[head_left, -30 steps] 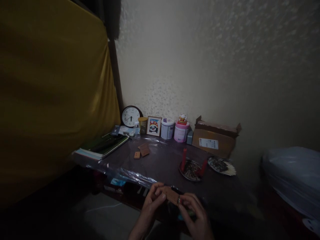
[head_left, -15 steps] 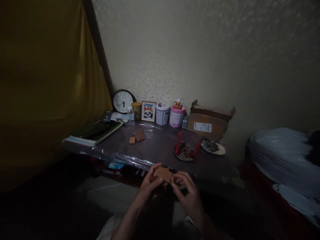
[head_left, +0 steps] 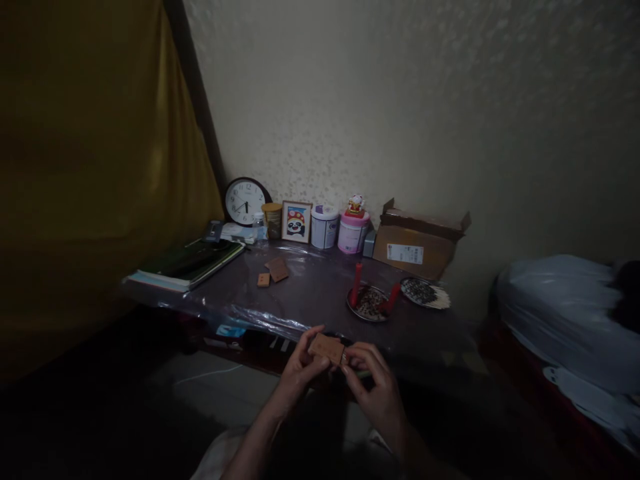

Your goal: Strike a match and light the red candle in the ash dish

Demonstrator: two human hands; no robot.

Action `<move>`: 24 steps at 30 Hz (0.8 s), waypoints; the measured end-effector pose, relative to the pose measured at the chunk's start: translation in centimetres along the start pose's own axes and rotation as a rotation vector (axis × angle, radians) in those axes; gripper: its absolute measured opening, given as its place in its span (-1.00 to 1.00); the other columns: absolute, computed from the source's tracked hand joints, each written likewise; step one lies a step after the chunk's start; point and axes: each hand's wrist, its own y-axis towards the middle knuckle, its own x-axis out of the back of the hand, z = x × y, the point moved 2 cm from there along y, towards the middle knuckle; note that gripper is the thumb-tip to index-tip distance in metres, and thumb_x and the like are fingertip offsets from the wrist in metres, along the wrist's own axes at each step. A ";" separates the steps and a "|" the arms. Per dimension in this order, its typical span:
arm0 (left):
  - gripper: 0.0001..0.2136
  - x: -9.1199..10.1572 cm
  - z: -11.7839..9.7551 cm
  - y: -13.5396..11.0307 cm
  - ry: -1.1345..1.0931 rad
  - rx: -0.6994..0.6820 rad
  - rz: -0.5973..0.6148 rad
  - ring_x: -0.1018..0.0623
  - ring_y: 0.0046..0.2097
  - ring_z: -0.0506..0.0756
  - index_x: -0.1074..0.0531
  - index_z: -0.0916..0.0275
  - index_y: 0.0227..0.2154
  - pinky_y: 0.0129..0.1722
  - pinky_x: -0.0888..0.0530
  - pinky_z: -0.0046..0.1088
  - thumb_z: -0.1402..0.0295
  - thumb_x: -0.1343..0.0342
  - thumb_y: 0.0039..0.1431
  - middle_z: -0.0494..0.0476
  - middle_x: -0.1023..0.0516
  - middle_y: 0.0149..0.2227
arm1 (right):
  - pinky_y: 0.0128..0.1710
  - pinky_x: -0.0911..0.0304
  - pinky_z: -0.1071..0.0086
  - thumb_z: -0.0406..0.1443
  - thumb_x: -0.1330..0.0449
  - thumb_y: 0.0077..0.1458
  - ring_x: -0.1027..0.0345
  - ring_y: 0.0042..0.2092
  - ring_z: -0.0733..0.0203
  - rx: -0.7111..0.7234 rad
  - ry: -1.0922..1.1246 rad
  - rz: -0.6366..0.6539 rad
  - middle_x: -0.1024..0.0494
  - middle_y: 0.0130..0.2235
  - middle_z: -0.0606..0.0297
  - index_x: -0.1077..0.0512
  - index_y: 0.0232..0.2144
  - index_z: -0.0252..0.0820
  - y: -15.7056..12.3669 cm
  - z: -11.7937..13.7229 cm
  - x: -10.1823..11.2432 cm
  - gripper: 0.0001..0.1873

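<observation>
Low in front of the table's near edge, my left hand (head_left: 303,363) grips a small brown cardboard matchbox (head_left: 327,348), thumb in front and fingers behind it. The fingers of my right hand (head_left: 375,377) are pinched at the box's right end, where a small pale bit shows; what it is I cannot make out. On the table (head_left: 310,293) lie a small brown box (head_left: 263,280) and a larger brown piece (head_left: 277,269) touching or almost touching it. Past my right hand stands a metal plate (head_left: 370,319) of dark bits with an upright red candle (head_left: 357,283) and a leaning red candle (head_left: 392,299).
A second plate (head_left: 425,293) holds pale sticks with dark ends. Along the wall stand a clock (head_left: 245,202), a panda picture (head_left: 297,222), a white tub (head_left: 325,228), a pink tub (head_left: 353,235) and a cardboard box (head_left: 415,247). A dark green book (head_left: 195,263) lies left.
The matchbox is tilted slightly differently and its broad face shows a little more. Both hands keep nearly the same place and grip. The camera view has shifted very slightly.
</observation>
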 end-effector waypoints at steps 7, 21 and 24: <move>-0.46 0.3 0.1 0.0 0.022 -0.009 -0.032 -0.47 -0.10 0.16 -0.24 0.10 0.01 -0.11 -0.34 -0.36 0.36 -0.27 -0.07 0.18 -0.47 -0.08 | -0.28 -0.29 0.44 -0.42 -0.11 0.05 -0.31 -0.27 0.29 0.014 0.002 0.004 -0.36 -0.22 0.24 -0.35 -0.25 -0.16 0.0 0.0 -0.1 -0.83; -0.54 -0.2 -0.8 -0.1 0.032 -0.031 -0.043 -0.47 -0.16 0.10 -0.30 0.12 -0.05 -0.14 -0.34 -0.42 0.40 -0.25 -0.06 0.14 -0.50 -0.13 | -0.30 -0.31 0.42 -0.39 -0.10 0.07 -0.32 -0.28 0.27 0.044 -0.014 0.002 -0.37 -0.22 0.22 -0.36 -0.25 -0.16 0.0 0.0 0.3 -0.85; -0.53 0.1 -0.5 0.0 0.038 -0.037 -0.038 -0.46 -0.14 0.10 -0.29 0.11 -0.03 -0.12 -0.34 -0.41 0.40 -0.24 -0.05 0.13 -0.49 -0.13 | -0.29 -0.31 0.43 -0.39 -0.10 0.06 -0.32 -0.28 0.28 0.034 -0.019 0.006 -0.37 -0.23 0.23 -0.36 -0.25 -0.16 0.0 0.1 0.3 -0.84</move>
